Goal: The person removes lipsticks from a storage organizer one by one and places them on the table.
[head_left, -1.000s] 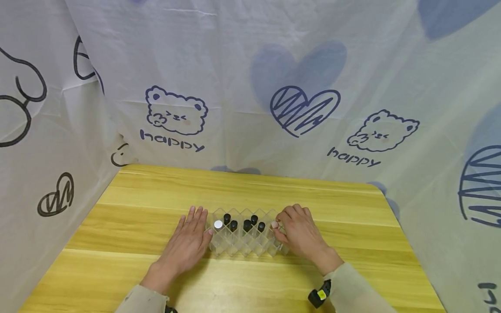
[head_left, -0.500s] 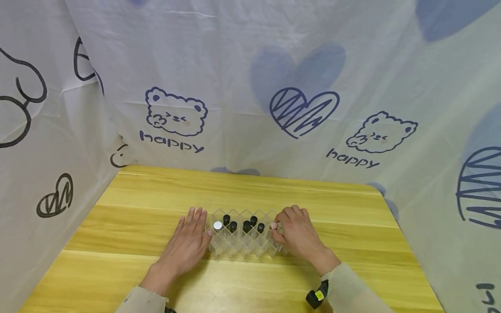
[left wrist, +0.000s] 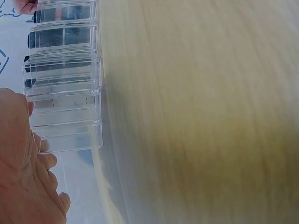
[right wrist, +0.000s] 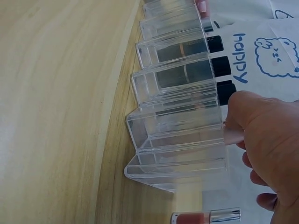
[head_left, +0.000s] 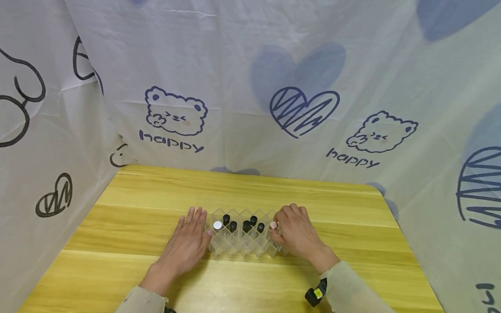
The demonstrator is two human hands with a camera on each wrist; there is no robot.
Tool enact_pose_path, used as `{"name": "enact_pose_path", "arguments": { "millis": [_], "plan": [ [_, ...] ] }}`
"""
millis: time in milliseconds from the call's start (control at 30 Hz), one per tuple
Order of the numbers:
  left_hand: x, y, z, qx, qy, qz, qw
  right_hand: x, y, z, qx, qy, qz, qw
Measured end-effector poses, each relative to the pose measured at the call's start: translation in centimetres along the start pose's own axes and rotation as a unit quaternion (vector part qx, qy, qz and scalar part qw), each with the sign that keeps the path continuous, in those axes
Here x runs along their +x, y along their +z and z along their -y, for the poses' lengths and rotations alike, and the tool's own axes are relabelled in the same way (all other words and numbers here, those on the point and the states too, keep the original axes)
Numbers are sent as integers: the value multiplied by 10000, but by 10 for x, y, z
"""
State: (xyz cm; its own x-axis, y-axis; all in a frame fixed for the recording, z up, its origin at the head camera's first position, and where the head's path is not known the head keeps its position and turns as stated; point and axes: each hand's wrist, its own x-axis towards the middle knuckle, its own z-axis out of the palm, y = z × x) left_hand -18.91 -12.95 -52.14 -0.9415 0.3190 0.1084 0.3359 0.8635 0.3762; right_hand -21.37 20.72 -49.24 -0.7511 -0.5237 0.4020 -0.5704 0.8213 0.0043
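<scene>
Right grip (head_left: pixel 298 232) nearer, pinches pale-capped tube (head_left: pixel 273 225), upright in clear rack (head_left: pixel 245 247), right end; left grip (head_left: pixel 184 239) flat, holding nothing.

Rack (head_left: pixel 239 245): glossy clear plastic; tabletop (head_left: pixel 250 282): smooth wood-grain; backdrop (head_left: pixel 235 65): matt cloth.

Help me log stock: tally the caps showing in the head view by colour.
Black caps: 5
White-looking cap: 1
Pink cap: 1
Total: 7
Not counted: the silver-capped tube at the bottom of the right wrist view.
</scene>
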Motion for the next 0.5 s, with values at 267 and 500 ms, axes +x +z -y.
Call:
{"name": "enact_pose_path", "arguments": {
  "millis": [267, 500],
  "plan": [
    [0, 0, 0, 24, 40, -36, 10000, 0, 0, 2, -9, 24, -124, 9999],
    [0, 0, 1, 12, 28, -20, 10000, -2, 0, 3, 3, 304, -137, 9994]
  ]
}}
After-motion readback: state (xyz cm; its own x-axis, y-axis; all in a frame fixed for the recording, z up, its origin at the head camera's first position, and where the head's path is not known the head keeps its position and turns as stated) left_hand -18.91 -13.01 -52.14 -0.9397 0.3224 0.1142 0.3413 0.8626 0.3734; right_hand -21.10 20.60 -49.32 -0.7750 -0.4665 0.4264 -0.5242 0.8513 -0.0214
